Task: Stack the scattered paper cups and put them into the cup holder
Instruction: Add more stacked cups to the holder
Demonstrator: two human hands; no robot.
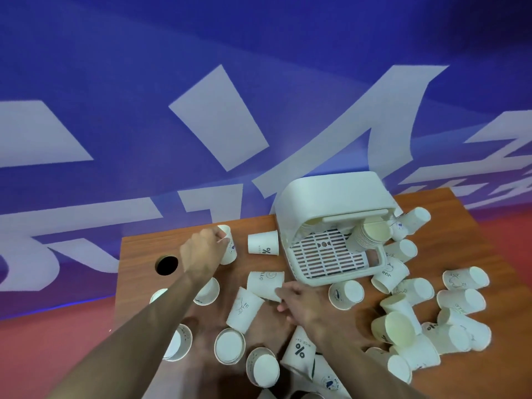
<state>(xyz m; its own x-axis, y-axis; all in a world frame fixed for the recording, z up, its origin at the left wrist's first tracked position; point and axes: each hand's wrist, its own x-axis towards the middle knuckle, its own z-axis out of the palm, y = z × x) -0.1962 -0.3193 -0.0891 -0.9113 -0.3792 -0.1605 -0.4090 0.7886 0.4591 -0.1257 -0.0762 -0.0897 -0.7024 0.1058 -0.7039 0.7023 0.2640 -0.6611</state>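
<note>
Left hand (201,251): arm stretched out towards the upper left of centre, fingers curled round the far cup (229,249) and gripping its side. That cup stands roughly on end on the table (138,254). I can't tell which end is up; my knuckles cover too much.

Right hand (300,302): lower and nearer the middle of the frame, fingers loosely bent, tips against the lower right end of the lettered cup (263,283). I can't tell whether I have it pinched or am only touching it. It lies on its side, long axis running from my fingertips up and to the left. Which end faces me is unclear.

The key relation is that the far cup sits up and left of the lettered cup, well apart, with bare wood between. The two axes disagree, one on end and one flat. My judgement is that one cup has to be turned before they will nest.

Outward: the percent cup (263,245) lies on its side just right of the far cup, between it and the cup holder (331,191).

The holder is at upper right of both hands, and my right hand is the nearer one. A nested stack (364,237) already lies inside, slanting from lower left up to the right, open mouth to the right. New cups should probably go in on that same slant.

Many loose cups are scattered at the lower centre and right.
</note>
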